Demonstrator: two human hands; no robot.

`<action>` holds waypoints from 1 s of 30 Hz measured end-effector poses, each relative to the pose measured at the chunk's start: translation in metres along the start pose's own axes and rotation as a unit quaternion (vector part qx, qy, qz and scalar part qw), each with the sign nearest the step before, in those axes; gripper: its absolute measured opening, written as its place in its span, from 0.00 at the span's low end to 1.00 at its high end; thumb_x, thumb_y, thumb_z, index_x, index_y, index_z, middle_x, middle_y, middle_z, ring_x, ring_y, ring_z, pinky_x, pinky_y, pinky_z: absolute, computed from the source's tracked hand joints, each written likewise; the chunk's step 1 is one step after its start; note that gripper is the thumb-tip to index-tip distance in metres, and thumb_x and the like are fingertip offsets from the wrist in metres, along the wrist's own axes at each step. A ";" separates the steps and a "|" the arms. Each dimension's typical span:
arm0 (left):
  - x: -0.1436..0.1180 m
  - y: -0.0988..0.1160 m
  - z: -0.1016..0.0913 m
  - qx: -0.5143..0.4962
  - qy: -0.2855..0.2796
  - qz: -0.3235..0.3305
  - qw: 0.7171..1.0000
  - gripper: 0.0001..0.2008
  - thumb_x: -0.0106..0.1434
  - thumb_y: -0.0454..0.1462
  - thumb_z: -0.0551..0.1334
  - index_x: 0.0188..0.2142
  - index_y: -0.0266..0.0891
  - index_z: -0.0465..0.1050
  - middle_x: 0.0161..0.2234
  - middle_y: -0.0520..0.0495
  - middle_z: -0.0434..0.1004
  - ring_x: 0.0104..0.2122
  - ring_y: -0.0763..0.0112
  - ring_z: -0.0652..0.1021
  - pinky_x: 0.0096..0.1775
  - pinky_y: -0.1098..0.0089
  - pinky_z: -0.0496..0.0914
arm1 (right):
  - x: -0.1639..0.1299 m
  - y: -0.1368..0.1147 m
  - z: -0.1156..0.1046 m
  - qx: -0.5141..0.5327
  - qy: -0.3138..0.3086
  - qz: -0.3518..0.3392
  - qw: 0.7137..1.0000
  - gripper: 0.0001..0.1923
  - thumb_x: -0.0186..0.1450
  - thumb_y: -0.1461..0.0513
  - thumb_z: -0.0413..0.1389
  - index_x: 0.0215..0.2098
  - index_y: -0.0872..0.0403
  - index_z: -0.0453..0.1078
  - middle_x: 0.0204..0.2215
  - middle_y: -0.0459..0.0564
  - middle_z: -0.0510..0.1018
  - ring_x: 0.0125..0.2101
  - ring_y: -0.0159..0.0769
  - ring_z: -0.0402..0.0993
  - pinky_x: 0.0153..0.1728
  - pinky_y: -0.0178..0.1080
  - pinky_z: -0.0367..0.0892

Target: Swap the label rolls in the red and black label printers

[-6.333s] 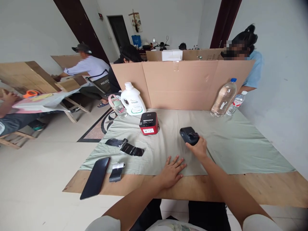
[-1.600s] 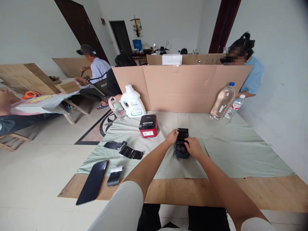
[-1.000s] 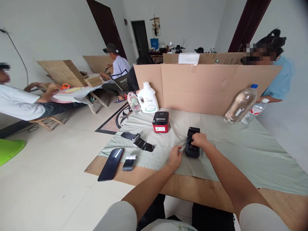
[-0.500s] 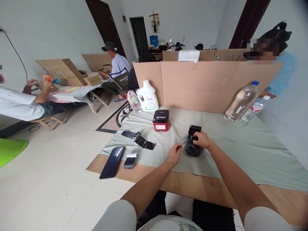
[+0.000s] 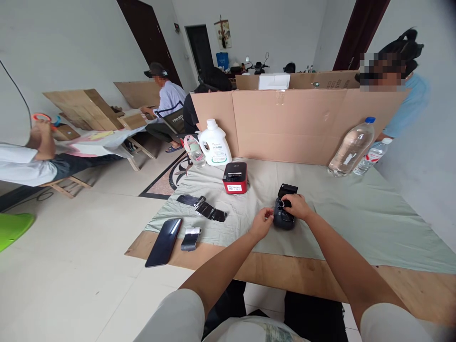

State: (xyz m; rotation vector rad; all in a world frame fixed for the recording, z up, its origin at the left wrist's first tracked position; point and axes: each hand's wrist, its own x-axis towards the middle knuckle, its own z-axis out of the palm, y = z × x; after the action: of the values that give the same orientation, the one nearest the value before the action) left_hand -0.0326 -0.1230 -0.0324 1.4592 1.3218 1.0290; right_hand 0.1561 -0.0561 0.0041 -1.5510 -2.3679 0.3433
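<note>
A small black label printer (image 5: pixel 284 219) sits on the pale green cloth (image 5: pixel 342 209) with its lid (image 5: pixel 287 189) tipped up at the back. My right hand (image 5: pixel 294 207) rests on top of it, fingers curled into the open compartment. My left hand (image 5: pixel 262 222) touches the printer's left side with fingers bent. A red and black printer (image 5: pixel 235 177) stands a little farther off to the left. Black label strips (image 5: pixel 203 208) lie on the cloth left of my hands.
A phone (image 5: pixel 164 235) and a small label roll (image 5: pixel 190 237) lie at the table's near left corner. A white jug (image 5: pixel 213 143), a pink-lidded bottle (image 5: pixel 192 151) and two water bottles (image 5: pixel 351 148) stand by the cardboard wall (image 5: pixel 295 124). Other people sit at tables to the left and behind.
My left hand has moved right from the cloth to the side of the black printer. My right hand stays on the printer's open top. The view has shifted slightly.
</note>
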 end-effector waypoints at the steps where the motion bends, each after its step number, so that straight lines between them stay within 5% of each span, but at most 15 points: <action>1: 0.000 -0.001 0.001 0.003 -0.004 0.000 1.000 0.11 0.58 0.30 0.56 0.41 0.36 0.69 0.40 0.46 0.74 0.37 0.72 0.73 0.40 0.70 0.68 | -0.001 0.000 0.000 0.004 0.019 -0.004 1.000 0.13 0.56 0.65 0.55 0.41 0.52 0.68 0.42 0.48 0.76 0.45 0.40 0.69 0.51 0.45 0.52; 5: 0.002 -0.001 0.004 0.017 -0.014 0.000 1.000 0.12 0.58 0.31 0.58 0.42 0.36 0.69 0.43 0.44 0.73 0.35 0.73 0.73 0.36 0.71 0.68 | 0.000 -0.003 -0.003 0.040 0.057 -0.022 0.997 0.13 0.56 0.66 0.55 0.40 0.54 0.66 0.40 0.50 0.75 0.43 0.39 0.69 0.49 0.44 0.56; 8: -0.001 0.007 0.002 -0.015 0.031 0.003 0.999 0.13 0.59 0.35 0.60 0.44 0.36 0.68 0.44 0.43 0.71 0.36 0.72 0.73 0.37 0.70 0.69 | -0.004 -0.018 -0.012 0.111 0.053 -0.040 0.992 0.14 0.56 0.64 0.55 0.41 0.54 0.66 0.41 0.51 0.74 0.42 0.39 0.69 0.45 0.41 0.61; 10: -0.008 0.014 -0.002 -0.074 0.049 0.005 0.996 0.18 0.58 0.38 0.62 0.48 0.37 0.66 0.43 0.43 0.71 0.37 0.72 0.73 0.38 0.70 0.69 | -0.013 -0.036 -0.017 0.150 0.026 -0.061 0.986 0.14 0.57 0.62 0.56 0.41 0.54 0.67 0.39 0.51 0.74 0.41 0.39 0.70 0.43 0.40 0.63; 13: -0.027 0.020 -0.015 -0.163 0.002 -0.019 0.986 0.25 0.54 0.43 0.66 0.50 0.39 0.65 0.41 0.46 0.71 0.35 0.73 0.74 0.38 0.70 0.69 | -0.032 -0.067 -0.014 0.208 -0.053 -0.098 0.972 0.12 0.59 0.58 0.56 0.40 0.53 0.70 0.36 0.49 0.76 0.37 0.37 0.71 0.39 0.38 0.65; 17: -0.057 0.008 -0.047 -0.186 -0.027 -0.086 0.978 0.23 0.51 0.46 0.67 0.45 0.38 0.70 0.37 0.48 0.73 0.31 0.74 0.74 0.35 0.71 0.69 | -0.062 -0.091 0.016 0.238 -0.094 -0.079 0.963 0.23 0.56 0.55 0.60 0.49 0.52 0.68 0.40 0.50 0.75 0.34 0.36 0.72 0.38 0.39 0.67; 20: -0.071 -0.009 -0.086 -0.045 0.071 -0.110 0.990 0.16 0.55 0.42 0.65 0.42 0.37 0.71 0.34 0.48 0.74 0.31 0.71 0.75 0.36 0.69 0.69 | -0.080 -0.091 0.045 0.231 -0.105 -0.025 0.967 0.34 0.56 0.56 0.60 0.58 0.53 0.58 0.44 0.52 0.72 0.26 0.31 0.69 0.34 0.39 0.68; 22: -0.075 -0.016 -0.115 0.135 0.139 -0.114 0.974 0.13 0.56 0.39 0.63 0.42 0.39 0.72 0.35 0.46 0.75 0.35 0.66 0.75 0.39 0.67 0.69 | -0.089 -0.088 0.060 0.217 -0.097 -0.005 0.971 0.28 0.59 0.59 0.56 0.57 0.54 0.60 0.42 0.51 0.72 0.24 0.30 0.68 0.34 0.39 0.68; 26: -0.077 -0.017 -0.156 0.432 0.116 -0.073 0.892 0.14 0.61 0.40 0.59 0.45 0.43 0.73 0.45 0.43 0.73 0.49 0.57 0.69 0.51 0.61 0.62 | -0.102 -0.088 0.071 0.174 -0.052 -0.024 0.983 0.14 0.61 0.62 0.53 0.45 0.52 0.69 0.40 0.51 0.73 0.31 0.34 0.70 0.38 0.39 0.67; 30: -0.075 -0.010 -0.176 0.552 0.117 -0.113 0.817 0.19 0.64 0.45 0.54 0.51 0.44 0.70 0.56 0.42 0.64 0.55 0.51 0.62 0.54 0.56 0.57 | -0.108 -0.092 0.073 0.169 -0.014 -0.028 0.985 0.10 0.63 0.62 0.51 0.41 0.51 0.70 0.38 0.49 0.74 0.37 0.36 0.71 0.40 0.38 0.67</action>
State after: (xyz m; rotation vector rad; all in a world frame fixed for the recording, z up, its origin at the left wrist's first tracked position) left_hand -0.2113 -0.1834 0.0033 1.9124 2.4278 0.1959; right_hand 0.0921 -0.1946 -0.0432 -1.3262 -2.2236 0.7169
